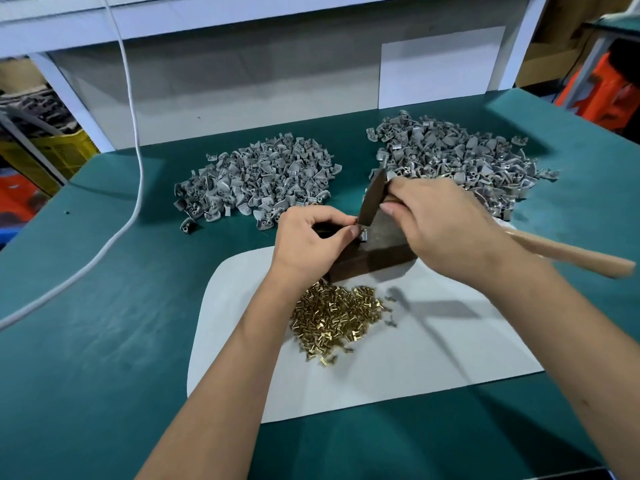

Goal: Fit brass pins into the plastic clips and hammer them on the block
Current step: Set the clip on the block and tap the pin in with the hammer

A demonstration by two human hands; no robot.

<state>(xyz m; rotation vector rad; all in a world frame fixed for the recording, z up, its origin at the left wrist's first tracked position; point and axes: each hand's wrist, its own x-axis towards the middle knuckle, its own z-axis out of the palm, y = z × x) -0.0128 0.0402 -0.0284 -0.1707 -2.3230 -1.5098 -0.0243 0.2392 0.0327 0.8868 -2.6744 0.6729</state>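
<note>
A dark block (381,252) stands on a white mat (398,358). On the block's top left corner sits one grey plastic clip (363,234), and my left hand (313,237) pinches it there. My right hand (446,220) grips a hammer close to its head; the dark head (372,200) points down just above the clip, and the wooden handle (568,252) sticks out to the right. A heap of brass pins (337,315) lies on the mat in front of the block, between my forearms.
Two large heaps of grey plastic clips lie on the green table (104,341): one behind and left (256,180), one behind and right (460,157). A white cable (136,188) runs down across the table's left side. A grey panel stands behind.
</note>
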